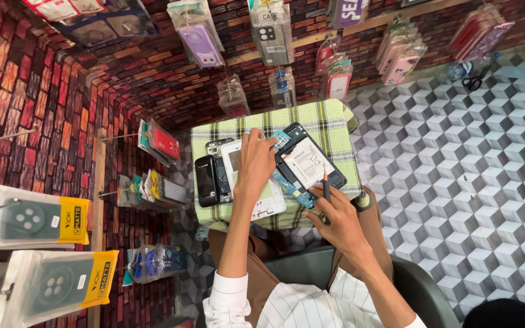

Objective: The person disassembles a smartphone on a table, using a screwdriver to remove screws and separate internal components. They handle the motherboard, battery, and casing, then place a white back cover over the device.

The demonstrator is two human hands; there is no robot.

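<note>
An opened phone [308, 163], its back off and a white battery showing, lies on a small table covered with a green checked cloth [326, 118]. My left hand [254, 164] rests on the phone's left end, fingers touching its top corner. My right hand [335, 217] holds a thin dark tool [325, 185] upright at the phone's lower edge. A white phone back panel [268, 206] lies under my left hand. A black phone [206, 180] lies at the table's left side.
Packaged phone cases hang along the brick-patterned walls, such as a purple one [201, 42] and a pink one [400, 64]. Scissors [473, 81] lie on the cube-patterned floor at far right. A dark chair edge [423, 291] is beside me.
</note>
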